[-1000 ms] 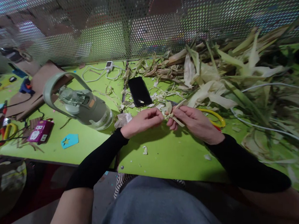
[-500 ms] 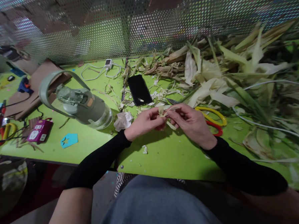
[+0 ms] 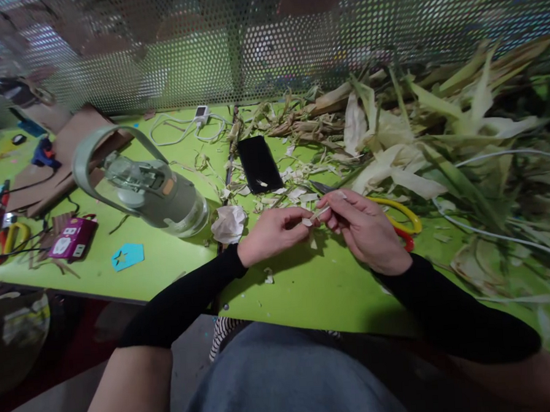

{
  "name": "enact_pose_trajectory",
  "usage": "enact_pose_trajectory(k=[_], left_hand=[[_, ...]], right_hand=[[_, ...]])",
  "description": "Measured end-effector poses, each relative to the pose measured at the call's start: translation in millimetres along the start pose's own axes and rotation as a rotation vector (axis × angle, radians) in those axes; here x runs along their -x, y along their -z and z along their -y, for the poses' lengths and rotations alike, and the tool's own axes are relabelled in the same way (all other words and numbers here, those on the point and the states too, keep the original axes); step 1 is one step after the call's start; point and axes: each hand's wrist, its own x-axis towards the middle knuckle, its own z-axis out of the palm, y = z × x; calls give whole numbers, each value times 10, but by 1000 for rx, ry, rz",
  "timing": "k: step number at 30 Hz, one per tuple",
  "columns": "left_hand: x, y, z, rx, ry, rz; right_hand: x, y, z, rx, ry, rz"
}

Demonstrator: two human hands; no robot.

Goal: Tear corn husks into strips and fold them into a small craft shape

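Between my two hands a thin pale strip of corn husk (image 3: pixel 320 213) stretches above the green table. My left hand (image 3: pixel 279 231) pinches its left end between thumb and fingers, and a small piece of husk hangs below those fingertips. The other end is pinched by my right hand (image 3: pixel 366 229), whose fingers are curled. Just beyond my right hand lie scissors with yellow and red handles (image 3: pixel 402 214), partly hidden by it. A black phone (image 3: pixel 258 164) lies flat beyond my left hand, among husk scraps (image 3: pixel 302 195).
A large heap of corn husks (image 3: pixel 405 144) covers the right and back, with a white cable across it. Left stand a grey-green bottle (image 3: pixel 159 193), crumpled paper (image 3: pixel 228 224), a purple box (image 3: pixel 72 239) and a blue paper piece (image 3: pixel 127 257). A perforated metal screen (image 3: pixel 194 62) closes the back.
My hands have moved apart, the right one shifting rightward, and the husk strip now shows stretched between them. The view has shifted slightly.
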Motion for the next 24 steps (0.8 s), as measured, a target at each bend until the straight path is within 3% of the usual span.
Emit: enact_pose_trajectory(k=[5,9,14,21,24], left_hand=[[-56,-43,15,372,128,42],[-106,-22,20,630,157,-46],[-126,34,26,527,135,-88],[-91,55,56,262,89,-55],[-80,74,46,292,61,4]], right_hand=[[-58,32,-17,10,16,32],[-60,54,-12,318,127,36],[-18,43,34,691,263,227],[15,59,72,675,345,268],[31,57,100,654,340,289]])
